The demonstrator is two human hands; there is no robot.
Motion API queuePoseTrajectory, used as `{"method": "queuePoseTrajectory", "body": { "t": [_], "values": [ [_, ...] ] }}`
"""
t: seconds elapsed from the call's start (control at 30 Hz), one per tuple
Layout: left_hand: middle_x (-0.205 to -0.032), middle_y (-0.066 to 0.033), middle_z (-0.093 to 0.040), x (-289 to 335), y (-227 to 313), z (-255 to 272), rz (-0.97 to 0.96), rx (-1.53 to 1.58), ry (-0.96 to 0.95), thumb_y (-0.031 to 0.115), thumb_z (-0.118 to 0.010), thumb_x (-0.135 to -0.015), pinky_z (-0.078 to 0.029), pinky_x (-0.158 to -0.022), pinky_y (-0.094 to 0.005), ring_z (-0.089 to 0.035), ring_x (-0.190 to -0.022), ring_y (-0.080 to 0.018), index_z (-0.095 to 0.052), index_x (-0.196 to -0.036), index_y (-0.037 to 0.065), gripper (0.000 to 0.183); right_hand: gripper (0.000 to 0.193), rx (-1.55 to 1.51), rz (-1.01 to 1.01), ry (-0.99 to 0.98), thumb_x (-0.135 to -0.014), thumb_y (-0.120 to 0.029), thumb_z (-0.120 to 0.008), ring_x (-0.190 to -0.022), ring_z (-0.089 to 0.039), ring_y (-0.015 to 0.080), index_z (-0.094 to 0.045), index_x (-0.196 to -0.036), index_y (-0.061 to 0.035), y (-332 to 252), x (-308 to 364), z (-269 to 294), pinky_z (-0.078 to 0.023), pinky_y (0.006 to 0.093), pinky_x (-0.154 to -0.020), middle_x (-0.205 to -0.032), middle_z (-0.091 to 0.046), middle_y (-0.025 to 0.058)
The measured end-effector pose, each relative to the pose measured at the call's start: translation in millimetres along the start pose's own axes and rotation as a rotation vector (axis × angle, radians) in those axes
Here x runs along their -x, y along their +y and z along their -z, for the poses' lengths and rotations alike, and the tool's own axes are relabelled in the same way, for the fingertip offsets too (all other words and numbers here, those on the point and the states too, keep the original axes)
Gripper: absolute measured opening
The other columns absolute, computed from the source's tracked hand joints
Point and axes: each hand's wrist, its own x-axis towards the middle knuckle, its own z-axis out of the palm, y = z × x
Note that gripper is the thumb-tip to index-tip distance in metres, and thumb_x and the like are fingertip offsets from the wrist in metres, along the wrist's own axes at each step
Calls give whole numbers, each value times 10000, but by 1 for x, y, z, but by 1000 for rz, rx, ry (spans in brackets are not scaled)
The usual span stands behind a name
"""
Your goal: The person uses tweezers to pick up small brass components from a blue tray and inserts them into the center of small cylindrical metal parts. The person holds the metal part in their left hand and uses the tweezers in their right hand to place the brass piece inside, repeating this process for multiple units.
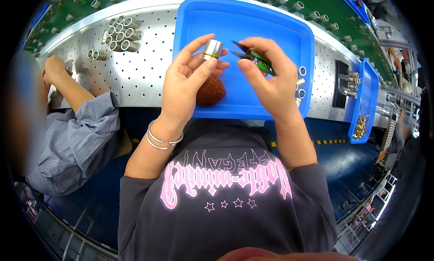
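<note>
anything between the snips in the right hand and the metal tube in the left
Only a few fingertips of the left hand, poking out past the metal tube on the side facing the snips; nothing else visible stands between them.

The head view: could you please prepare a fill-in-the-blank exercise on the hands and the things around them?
1. The left hand holds a metal tube, while the right hand holds snips with black blades and ____ handles.
2. The large tray is coloured ____.
3. The small tray lies to the ____ of the large one.
4. The neighbour's sleeve is patterned with ____.

Missing words: green; blue; right; stripes.
</note>
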Motion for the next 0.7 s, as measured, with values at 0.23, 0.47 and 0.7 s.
{"method": "queuePoseTrajectory", "body": {
  "t": [0.23, 0.47, 0.7],
  "values": [
    [-1106, -180, -592, -1, -2, 0, -47, 68, -1, 48, -587, -869, -481, -879, -311, -596, -982, -195, -418, -1268, 0, 436, 196, 174, 57, -86, -723, -170, -729, -638, -625, 227, -669, -866, -50, 9, 4, -1, -471, 284, -568, -746, -659, 85],
    [-1123, -184, -581, 0, 0, -2, -60, 42, -13, 33, -604, -854, -475, -904, -323, -582, -1019, -207, -418, -1268, -4, 455, 159, 131, 26, -70, -726, -154, -721, -620, -628, 216, -679, -841, -52, 11, 3, -1, -470, 276, -545, -747, -664, 88],
    [-1118, -185, -583, 0, -1, -3, -54, 50, -25, 26, -613, -845, -474, -911, -323, -579, -1029, -210, -423, -1265, -9, 462, 153, 127, 3, -78, -731, -147, -719, -627, -635, 210, -681, -840, -47, 10, 4, 1, -476, 271, -548, -758, -669, 92]
  ]
}}
